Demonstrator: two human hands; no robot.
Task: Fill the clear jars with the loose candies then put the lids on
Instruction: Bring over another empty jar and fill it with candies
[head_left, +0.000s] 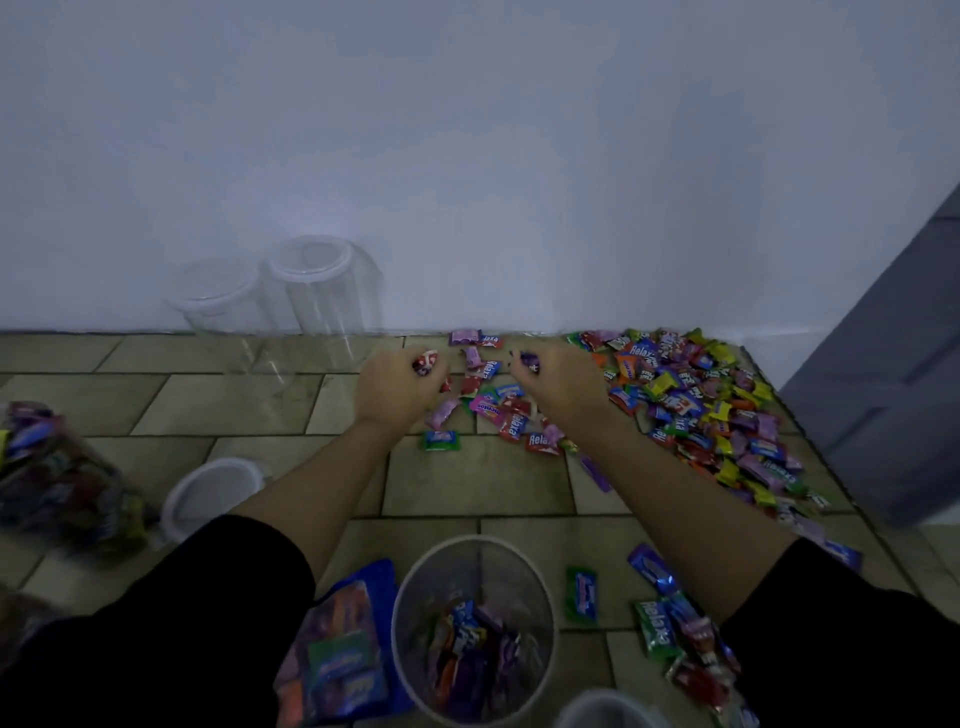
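Note:
Loose wrapped candies (706, 405) lie heaped on the tiled floor at the right, and a thinner scatter (493, 405) lies between my hands. My left hand (397, 387) grips a few candies, a red-and-white one showing at its fingertips. My right hand (558, 379) grips candies too, a purple wrapper showing. An open clear jar (470, 631) stands near me, partly filled with candies. Two empty clear jars (322, 296) (223, 306) stand against the wall at the left. A jar full of candies (62, 478) lies at the far left.
A white-rimmed lid (215, 496) lies on the floor at the left. A blue candy bag (343, 649) lies beside the near jar, and another rim (605, 712) shows at the bottom edge. A grey door (893, 374) stands at the right. More candies (675, 623) lie near my right sleeve.

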